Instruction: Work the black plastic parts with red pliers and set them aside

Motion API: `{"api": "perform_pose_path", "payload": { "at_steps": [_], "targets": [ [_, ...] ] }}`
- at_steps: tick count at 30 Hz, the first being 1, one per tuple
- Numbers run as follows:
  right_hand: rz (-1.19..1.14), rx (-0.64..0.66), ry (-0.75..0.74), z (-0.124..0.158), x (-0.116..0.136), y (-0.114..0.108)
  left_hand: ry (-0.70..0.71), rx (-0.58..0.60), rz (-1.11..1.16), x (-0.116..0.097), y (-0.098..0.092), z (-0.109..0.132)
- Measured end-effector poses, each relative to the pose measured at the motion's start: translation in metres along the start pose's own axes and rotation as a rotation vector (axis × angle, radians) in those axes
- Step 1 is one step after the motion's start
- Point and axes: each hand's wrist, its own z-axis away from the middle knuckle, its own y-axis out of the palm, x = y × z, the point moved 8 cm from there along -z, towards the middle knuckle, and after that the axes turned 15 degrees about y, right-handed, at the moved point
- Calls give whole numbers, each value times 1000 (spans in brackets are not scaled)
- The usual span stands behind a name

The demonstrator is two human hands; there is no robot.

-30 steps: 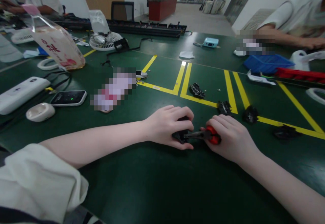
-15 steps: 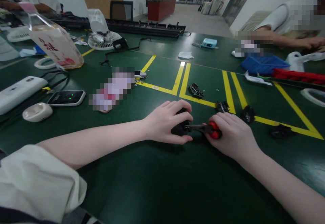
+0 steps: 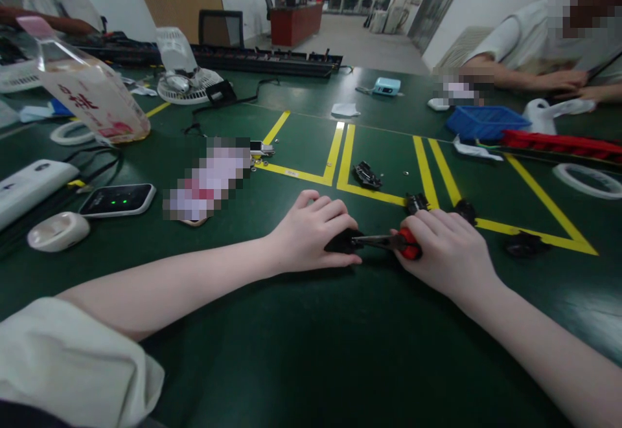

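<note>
My left hand [image 3: 313,232] is closed round a black plastic part [image 3: 343,241] just above the green table. My right hand [image 3: 444,250] grips red-handled needle-nose pliers [image 3: 408,243]. Their long metal jaws point left and meet the right side of the black part; whether they pinch anything there is too small to tell. Beyond my hands lie similar black parts: one [image 3: 367,175] inside a taped outline, one [image 3: 416,203] by my right knuckles, another [image 3: 465,211] partly behind that hand, and one [image 3: 525,244] farther right.
Yellow tape [image 3: 346,156] marks outlines on the table. To the left are a phone [image 3: 208,182], a black-screened device [image 3: 118,200], a white power bank [image 3: 34,188] and a drink bottle [image 3: 92,91]. A blue tray [image 3: 486,122] and red strip [image 3: 558,143] lie right, near a seated co-worker.
The view has shifted slightly. My left hand has changed its grip on the black part, its fingers now bunched farther back. The pliers stay against the part's right side.
</note>
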Motion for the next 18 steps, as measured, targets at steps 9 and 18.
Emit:
{"api": "perform_pose_path", "payload": {
  "at_steps": [9,18],
  "targets": [
    [-13,30,22,0,0,4,-33,141,141,2,17,1],
    [-265,164,179,-2,-15,18,-25,182,175,1,19,-1]
  ]
}}
